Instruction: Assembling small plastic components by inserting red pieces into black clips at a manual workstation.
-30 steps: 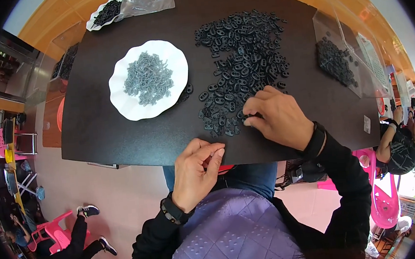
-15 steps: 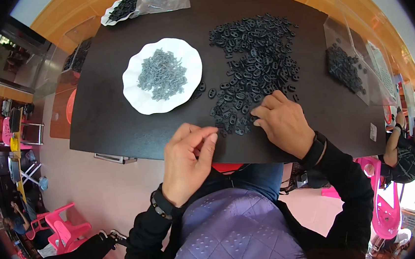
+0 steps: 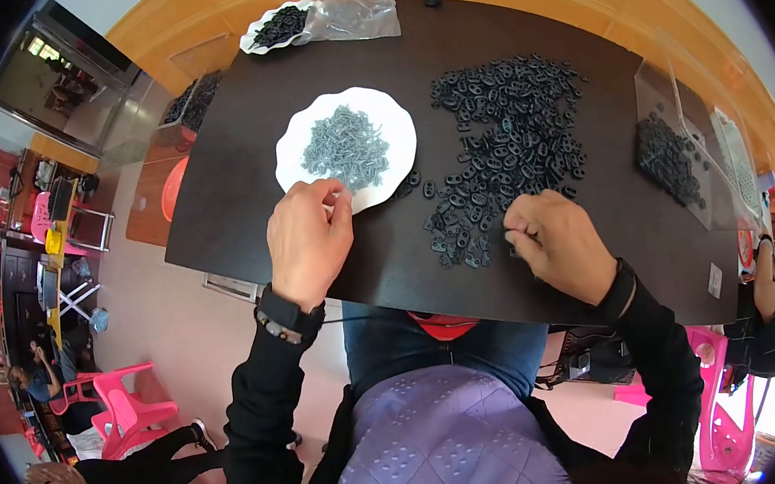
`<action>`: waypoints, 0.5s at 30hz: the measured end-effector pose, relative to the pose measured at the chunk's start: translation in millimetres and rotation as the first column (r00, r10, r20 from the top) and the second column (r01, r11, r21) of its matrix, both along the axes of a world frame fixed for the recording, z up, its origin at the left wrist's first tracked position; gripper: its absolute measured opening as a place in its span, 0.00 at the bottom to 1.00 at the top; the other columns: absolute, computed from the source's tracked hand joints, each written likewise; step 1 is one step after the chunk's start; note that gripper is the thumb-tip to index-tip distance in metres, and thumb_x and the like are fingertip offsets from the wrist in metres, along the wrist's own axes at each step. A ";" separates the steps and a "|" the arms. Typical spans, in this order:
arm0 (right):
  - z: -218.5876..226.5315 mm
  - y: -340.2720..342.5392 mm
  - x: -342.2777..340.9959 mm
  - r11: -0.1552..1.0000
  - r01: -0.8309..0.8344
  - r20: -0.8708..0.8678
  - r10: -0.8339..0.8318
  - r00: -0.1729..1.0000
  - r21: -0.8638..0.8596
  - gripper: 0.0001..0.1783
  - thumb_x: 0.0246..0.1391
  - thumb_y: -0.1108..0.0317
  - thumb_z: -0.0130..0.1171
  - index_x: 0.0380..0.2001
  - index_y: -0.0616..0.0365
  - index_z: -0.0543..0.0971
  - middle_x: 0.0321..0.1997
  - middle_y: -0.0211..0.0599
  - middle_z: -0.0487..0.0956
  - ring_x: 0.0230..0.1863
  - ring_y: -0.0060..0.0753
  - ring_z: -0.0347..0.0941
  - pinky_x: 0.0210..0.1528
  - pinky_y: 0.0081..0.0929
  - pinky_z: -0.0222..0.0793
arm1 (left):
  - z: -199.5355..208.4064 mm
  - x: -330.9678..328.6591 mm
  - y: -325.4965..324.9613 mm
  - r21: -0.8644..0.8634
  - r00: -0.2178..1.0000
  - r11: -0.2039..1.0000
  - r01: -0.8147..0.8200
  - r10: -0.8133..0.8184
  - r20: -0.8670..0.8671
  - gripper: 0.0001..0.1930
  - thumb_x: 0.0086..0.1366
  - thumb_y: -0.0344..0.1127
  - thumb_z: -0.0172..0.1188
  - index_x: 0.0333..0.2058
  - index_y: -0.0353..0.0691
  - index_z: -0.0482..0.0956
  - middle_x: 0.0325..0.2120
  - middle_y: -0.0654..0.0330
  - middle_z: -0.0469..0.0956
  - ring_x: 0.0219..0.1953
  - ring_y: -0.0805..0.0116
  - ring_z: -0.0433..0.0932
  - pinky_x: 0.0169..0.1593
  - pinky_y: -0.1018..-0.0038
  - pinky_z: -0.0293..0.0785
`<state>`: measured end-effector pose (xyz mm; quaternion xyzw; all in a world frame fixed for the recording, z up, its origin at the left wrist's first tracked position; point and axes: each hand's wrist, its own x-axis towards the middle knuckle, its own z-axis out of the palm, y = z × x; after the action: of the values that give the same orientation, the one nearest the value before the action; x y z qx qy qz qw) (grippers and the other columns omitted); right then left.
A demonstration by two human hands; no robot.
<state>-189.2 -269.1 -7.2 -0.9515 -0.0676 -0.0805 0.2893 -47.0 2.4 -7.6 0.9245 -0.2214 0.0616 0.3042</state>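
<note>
My left hand (image 3: 309,240) is at the near rim of a wavy-edged white plate (image 3: 291,140). Its thumb and fingers are drawn together, and anything between them is too small to make out. On that plate lies a heap of small grey metal pieces (image 3: 347,144) that look like springs. My right hand (image 3: 558,241) rests by the near right side of a spread of small black oval plastic pieces with two holes (image 3: 504,153). Its fingers are curled into a pinch, and whatever they grip is hidden.
A second white plate (image 3: 250,42) of black parts and a clear plastic bag (image 3: 354,16) lie at the far left of the dark table (image 3: 236,200). Clear bins of black parts flank it, one at right (image 3: 671,162). Pink chairs (image 3: 134,402) and other people are around.
My left hand has moved away from the black pieces, left and forward to the plate. My right hand stays near the pile's edge, slightly further from the pieces. The whole view has shifted.
</note>
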 end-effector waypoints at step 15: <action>21.1 -19.4 -16.4 0.995 0.086 0.055 -0.089 0.995 0.045 0.10 0.51 0.76 0.66 0.38 0.60 0.82 0.25 0.37 0.77 0.26 0.33 0.74 0.30 0.27 0.70 | -21.9 43.3 -11.2 0.334 0.995 0.942 -0.023 -0.011 0.099 0.11 0.60 0.38 0.65 0.35 0.36 0.85 0.28 0.51 0.85 0.34 0.49 0.84 0.40 0.59 0.78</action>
<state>-205.6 -288.4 13.9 -0.9445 -0.0323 -0.1214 0.3037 -3.8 -8.8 -29.5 0.9591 -0.2409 0.0701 0.1311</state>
